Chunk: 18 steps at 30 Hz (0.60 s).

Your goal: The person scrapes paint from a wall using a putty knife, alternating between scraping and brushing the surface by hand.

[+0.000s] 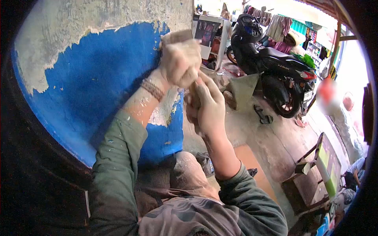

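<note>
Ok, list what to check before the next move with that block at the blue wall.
1. Left hand grip on the block: ok, fingers closed round it.
2. Block flat on the wall: cannot tell, the hand hides the contact.
3. Right hand: ok, touching just below the left; what it holds, cannot tell.
4. Wall paint whole: not ok, blue peeled at the top.
5. Motorbike clear of both arms: ok, parked well behind.
</note>
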Available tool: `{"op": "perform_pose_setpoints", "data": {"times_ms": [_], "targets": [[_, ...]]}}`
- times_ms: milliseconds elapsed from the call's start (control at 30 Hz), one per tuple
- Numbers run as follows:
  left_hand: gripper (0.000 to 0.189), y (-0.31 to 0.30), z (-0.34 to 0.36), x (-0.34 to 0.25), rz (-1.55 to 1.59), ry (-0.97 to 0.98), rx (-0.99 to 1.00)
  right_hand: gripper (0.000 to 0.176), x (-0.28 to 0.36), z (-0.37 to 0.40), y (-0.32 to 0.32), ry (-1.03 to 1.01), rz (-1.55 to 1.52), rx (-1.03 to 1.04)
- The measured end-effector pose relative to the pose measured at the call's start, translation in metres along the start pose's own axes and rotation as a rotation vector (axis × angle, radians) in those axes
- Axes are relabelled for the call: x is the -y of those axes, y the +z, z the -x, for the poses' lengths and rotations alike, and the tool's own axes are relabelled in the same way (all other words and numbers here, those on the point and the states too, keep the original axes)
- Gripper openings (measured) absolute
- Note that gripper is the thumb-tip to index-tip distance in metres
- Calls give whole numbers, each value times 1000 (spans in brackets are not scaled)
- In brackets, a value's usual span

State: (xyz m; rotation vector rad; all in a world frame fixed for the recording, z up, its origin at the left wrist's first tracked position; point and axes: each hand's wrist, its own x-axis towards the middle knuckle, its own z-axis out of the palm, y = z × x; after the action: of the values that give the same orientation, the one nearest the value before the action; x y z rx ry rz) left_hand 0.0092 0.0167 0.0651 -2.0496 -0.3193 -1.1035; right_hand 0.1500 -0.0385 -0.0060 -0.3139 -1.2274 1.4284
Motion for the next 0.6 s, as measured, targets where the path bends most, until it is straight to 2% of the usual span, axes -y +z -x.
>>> {"op": "perform_pose_setpoints", "data": {"times_ms": [100, 233, 267, 333, 367, 433, 533, 600], "targets": [[29, -1, -6, 4, 19, -52, 3, 33, 18, -2, 1, 39, -29, 58], [26, 2, 3, -10, -7, -53, 59, 33, 7, 7, -11, 71, -11, 45], [26, 3, 3, -7, -29, -40, 46, 33, 0, 1, -11, -6, 28, 17], [27, -3, -5, 9, -35, -36, 61, 33, 18, -10, 0, -9, 20, 40], [30, 1, -13, 14, -4, 24, -63, 32, 26, -10, 2, 4, 17, 57], [32, 3, -13, 13, -13, -30, -95, 32, 24, -9, -3, 31, -4, 54], [35, 6, 1, -5, -65, -82, 29, 32, 15, -10, -12, -92, 129, 57], [35, 5, -2, -2, -78, -40, -1, 31, 20, -3, -14, 42, 40, 67]]}}
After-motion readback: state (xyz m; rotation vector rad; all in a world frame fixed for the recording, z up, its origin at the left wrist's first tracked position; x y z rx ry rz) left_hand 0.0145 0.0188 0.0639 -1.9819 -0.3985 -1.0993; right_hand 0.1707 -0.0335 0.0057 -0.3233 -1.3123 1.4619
